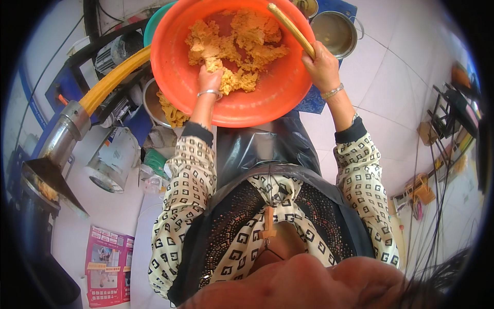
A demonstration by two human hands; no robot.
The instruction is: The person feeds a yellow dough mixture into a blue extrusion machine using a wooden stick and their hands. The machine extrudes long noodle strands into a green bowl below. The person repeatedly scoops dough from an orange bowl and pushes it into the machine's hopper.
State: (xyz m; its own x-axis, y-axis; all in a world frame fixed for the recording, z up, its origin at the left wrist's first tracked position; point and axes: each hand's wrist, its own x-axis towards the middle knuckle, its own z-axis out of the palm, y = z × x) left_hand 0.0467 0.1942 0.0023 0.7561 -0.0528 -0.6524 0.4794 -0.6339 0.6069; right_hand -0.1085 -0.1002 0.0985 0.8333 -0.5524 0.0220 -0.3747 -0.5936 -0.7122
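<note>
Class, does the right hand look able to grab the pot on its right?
Probably not yet: the right hand holds the stick, though nothing visible blocks the way to the pot.

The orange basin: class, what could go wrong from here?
Bits of yellow dough might catch on the bangle, worn close to it above the left hand. The wooden stick could drop into the orange basin if the right hand, holding it by the rim, loosens. The yellow strip from the metal nozzle may bend or break if the basin shifts toward it.
</note>
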